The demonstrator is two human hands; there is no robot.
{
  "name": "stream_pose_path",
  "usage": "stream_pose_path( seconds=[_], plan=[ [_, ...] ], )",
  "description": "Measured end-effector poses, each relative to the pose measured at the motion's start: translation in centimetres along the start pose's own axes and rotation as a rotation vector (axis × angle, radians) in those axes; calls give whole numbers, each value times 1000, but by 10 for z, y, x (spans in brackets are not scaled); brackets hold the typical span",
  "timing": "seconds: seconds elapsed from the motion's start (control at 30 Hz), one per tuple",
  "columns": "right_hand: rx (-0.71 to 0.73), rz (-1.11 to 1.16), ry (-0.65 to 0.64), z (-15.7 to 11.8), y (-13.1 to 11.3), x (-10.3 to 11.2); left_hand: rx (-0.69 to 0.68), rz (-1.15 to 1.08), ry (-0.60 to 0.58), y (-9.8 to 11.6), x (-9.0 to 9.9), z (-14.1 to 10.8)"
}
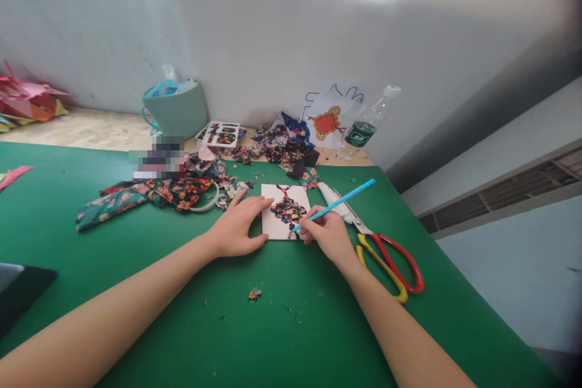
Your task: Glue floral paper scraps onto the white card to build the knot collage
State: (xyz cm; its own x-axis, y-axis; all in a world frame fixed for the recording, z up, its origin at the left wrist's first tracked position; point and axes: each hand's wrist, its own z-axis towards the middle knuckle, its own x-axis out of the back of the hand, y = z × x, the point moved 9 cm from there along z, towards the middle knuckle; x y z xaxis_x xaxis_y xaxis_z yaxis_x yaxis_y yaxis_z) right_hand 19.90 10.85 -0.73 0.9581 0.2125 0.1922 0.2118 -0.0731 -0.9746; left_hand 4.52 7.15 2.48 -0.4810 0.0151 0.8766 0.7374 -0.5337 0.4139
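A small white square board lies flat on the green tabletop, with a patterned fabric-scrap design across its middle. My left hand rests at the board's left edge, fingers and thumb spread apart and touching it. Pinched in my right hand is a slim light-blue pencil-like stick, slanting up to the right. Its lower tip meets the bottom part of the design. Just right of this hand lie large scissors with red and yellow handles, their blades partly over or beside white crumpled material.
Printed fabric and a roll of tape lie left of the board. Behind are fabric scraps, decorated cards, a green basket, a drawing and a plastic bottle. A dark flat object sits at left.
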Motion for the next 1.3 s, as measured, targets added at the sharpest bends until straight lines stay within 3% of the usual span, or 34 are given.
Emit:
stream_pose_path(
  seconds=[0.33,0.6,1.03,1.3],
  plan=[
    [115,90,54,7,-10,14,103,56,64,-14,1,0],
    [20,227,41,11,2,14,128,95,85,-15,3,-1],
    [-60,155,-27,8,4,5,97,131,45,-10,0,0],
    [-29,123,-86,8,6,-1,104,138,46,-12,-1,0]
  ],
)
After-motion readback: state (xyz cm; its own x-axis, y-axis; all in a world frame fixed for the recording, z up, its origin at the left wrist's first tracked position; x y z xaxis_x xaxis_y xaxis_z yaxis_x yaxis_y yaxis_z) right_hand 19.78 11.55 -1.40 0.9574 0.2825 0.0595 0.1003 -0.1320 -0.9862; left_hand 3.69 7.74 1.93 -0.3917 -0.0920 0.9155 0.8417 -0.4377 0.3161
